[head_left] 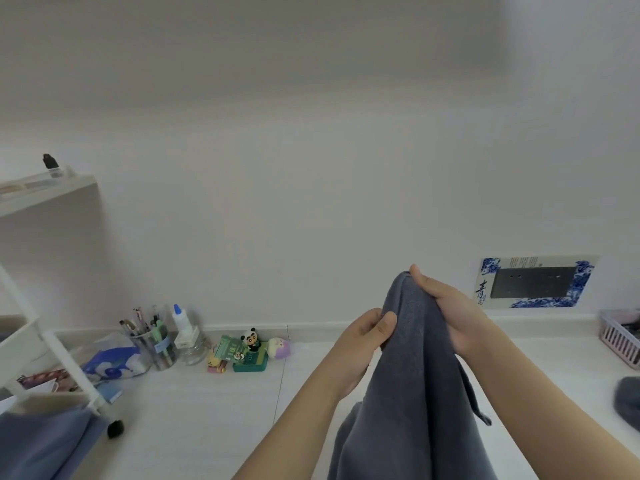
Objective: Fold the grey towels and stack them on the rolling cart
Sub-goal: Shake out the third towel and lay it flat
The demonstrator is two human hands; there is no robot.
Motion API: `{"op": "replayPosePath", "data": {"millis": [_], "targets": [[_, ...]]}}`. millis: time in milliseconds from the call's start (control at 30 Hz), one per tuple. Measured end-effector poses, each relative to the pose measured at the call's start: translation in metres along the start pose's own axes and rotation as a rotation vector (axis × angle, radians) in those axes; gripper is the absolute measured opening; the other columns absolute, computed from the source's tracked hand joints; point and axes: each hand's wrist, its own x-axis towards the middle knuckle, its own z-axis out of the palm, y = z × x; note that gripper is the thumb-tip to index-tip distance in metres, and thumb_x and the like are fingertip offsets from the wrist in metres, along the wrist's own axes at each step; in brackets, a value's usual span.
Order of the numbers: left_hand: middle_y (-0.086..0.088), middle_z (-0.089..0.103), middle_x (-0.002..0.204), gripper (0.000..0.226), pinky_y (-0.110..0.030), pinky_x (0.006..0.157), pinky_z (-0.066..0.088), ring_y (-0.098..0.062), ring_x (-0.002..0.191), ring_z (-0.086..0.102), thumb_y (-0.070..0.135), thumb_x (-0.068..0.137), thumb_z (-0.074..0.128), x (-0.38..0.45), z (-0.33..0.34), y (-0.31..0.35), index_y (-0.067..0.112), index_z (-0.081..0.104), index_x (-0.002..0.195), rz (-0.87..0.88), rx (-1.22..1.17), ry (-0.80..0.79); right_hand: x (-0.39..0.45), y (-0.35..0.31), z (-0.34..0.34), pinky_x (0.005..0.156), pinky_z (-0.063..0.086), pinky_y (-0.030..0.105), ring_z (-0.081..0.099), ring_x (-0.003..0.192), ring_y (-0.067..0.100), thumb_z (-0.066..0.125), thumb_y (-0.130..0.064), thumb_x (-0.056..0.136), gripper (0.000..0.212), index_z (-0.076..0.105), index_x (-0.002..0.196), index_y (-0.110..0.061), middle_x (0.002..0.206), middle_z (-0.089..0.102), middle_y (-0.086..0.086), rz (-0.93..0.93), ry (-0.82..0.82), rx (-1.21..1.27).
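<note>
1. A grey towel [412, 375] is held up above the white tabletop [207, 410], right of centre, its lower part hanging toward the near edge.
2. The towel's top edge is pinched by the right hand [450, 306], fingers curled over it in a closed grip.
3. Just below and to the left, the towel is gripped by the left hand [363, 341], thumb against fingers.
4. The white rolling cart [52, 341] is seen at the far left, with bluish cloth [41, 441] beneath it.
5. Another grey towel [628, 400] lies at the right edge.
</note>
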Motion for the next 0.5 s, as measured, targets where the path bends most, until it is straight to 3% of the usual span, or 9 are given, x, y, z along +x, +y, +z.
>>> {"op": "replayPosePath", "data": {"millis": [100,167,267,367,500], "targets": [[-0.007,0.067,0.114,0.057,-0.038,0.099,0.045,-0.019,0.107,0.061,0.056,0.079,0.060,-0.008,-0.008,0.007,0.010,0.061,0.113,-0.005,-0.013,0.038,-0.002,-0.003,-0.003,0.076,0.053,0.037,0.066,0.085,0.028,0.073,-0.049,0.070,0.050,0.070,0.087,-0.003,0.093,0.068,0.020,-0.102,-0.049,-0.171],[-0.002,0.068,0.103,0.056,-0.033,0.087,0.048,-0.017,0.097,0.063,0.055,0.072,0.067,-0.013,-0.016,0.013,0.010,0.061,0.104,0.010,-0.017,0.067,-0.005,-0.004,-0.003,0.081,0.053,0.036,0.065,0.088,0.026,0.061,-0.042,0.081,0.048,0.066,0.094,0.004,0.096,0.067,0.021,-0.148,-0.053,-0.322],[0.004,0.066,0.087,0.049,-0.028,0.073,0.048,-0.012,0.084,0.062,0.051,0.060,0.077,-0.021,-0.026,0.025,0.016,0.058,0.089,0.058,0.126,0.115,-0.007,-0.006,0.004,0.082,0.050,0.038,0.064,0.083,0.021,0.058,-0.046,0.078,0.048,0.066,0.092,-0.001,0.091,0.069,0.013,-0.174,-0.030,-0.563],[0.003,0.069,0.094,0.034,-0.028,0.072,0.050,-0.013,0.086,0.065,0.042,0.071,0.075,-0.027,-0.032,0.032,0.021,0.061,0.093,0.079,0.162,0.201,-0.009,-0.006,0.015,0.079,0.051,0.032,0.066,0.084,0.017,0.060,-0.048,0.075,0.040,0.070,0.088,-0.011,0.090,0.071,0.005,-0.202,-0.028,-0.609],[0.001,0.072,0.101,0.016,-0.030,0.081,0.053,-0.016,0.094,0.067,0.028,0.089,0.066,-0.038,-0.037,0.034,0.026,0.068,0.104,0.120,0.062,0.255,-0.006,-0.002,0.025,0.088,0.050,0.038,0.066,0.093,0.024,0.060,-0.046,0.079,0.050,0.069,0.096,0.000,0.102,0.070,0.015,-0.207,-0.030,-0.526]]}}
